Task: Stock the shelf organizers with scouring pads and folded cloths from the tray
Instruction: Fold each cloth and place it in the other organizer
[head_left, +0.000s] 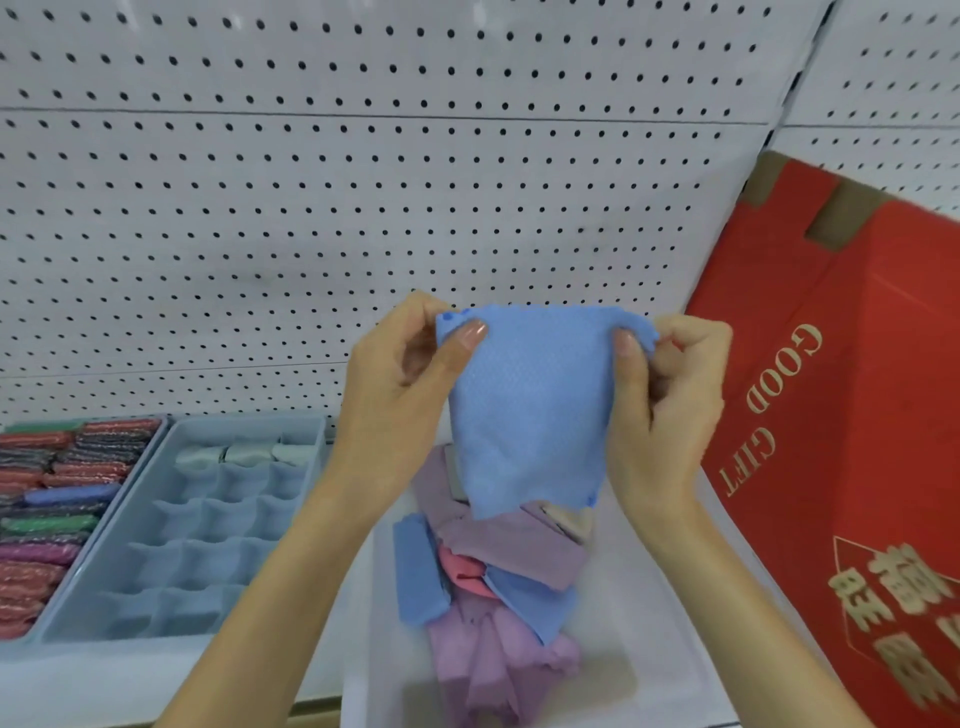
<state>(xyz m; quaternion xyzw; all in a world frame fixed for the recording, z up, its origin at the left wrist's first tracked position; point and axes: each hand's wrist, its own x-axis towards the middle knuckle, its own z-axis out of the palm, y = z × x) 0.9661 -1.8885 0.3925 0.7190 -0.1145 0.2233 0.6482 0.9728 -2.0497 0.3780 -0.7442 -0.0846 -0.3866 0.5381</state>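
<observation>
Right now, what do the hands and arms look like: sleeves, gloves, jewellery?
The left hand and right hand are bare: no gloves, no rings visible. The left forearm and right forearm show no sleeve, watch or bracelet down to the frame edge.

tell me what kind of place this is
Likely a retail shop shelf being stocked: a white pegboard back panel, a divided organizer beside rows of wrapped scouring pads, and a red carton printed GOOD GIFT.

Pinched a blue cloth (524, 410) by its top corners, left hand (410, 384) and right hand (670, 405) raised. Hung it over a heap of purple, pink and blue cloths (498, 551) in the white tray (639, 597). Had a divided organizer (244, 425) at left, three pale folded cloths (239, 454) in its far row.
</observation>
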